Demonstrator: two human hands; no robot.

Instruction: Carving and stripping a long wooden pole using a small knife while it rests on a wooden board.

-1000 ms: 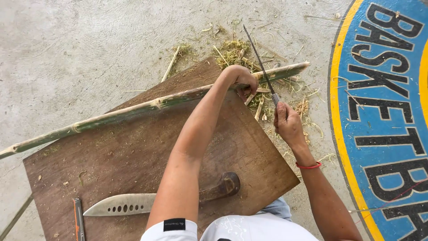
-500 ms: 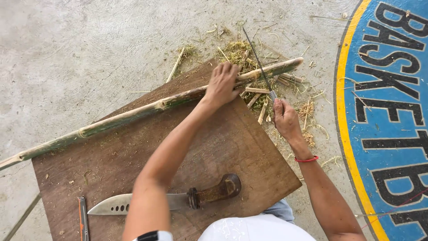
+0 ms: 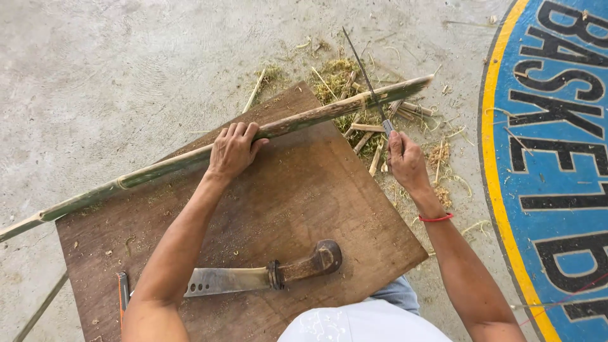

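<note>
A long green bamboo pole point(image 3: 316, 114) lies slantwise across the far edge of a brown wooden board point(image 3: 304, 209). My left hand point(image 3: 234, 151) grips the pole near its middle. My right hand point(image 3: 407, 163) holds a thin saw point(image 3: 366, 79) by its handle. The blade stands across the pole close to the pole's right end. Bamboo offcuts and shavings point(image 3: 373, 130) lie beyond the board under that end.
A big knife with a wooden handle point(image 3: 266, 275) lies flat on the board near me. A small orange-handled tool point(image 3: 122, 292) rests at the board's left corner. Concrete floor surrounds the board; a painted blue and yellow circle point(image 3: 551, 164) is at right.
My left hand has slid leftward along the pole, from beside the saw to near the pole's middle. The right hand and saw stay at the pole's right end.
</note>
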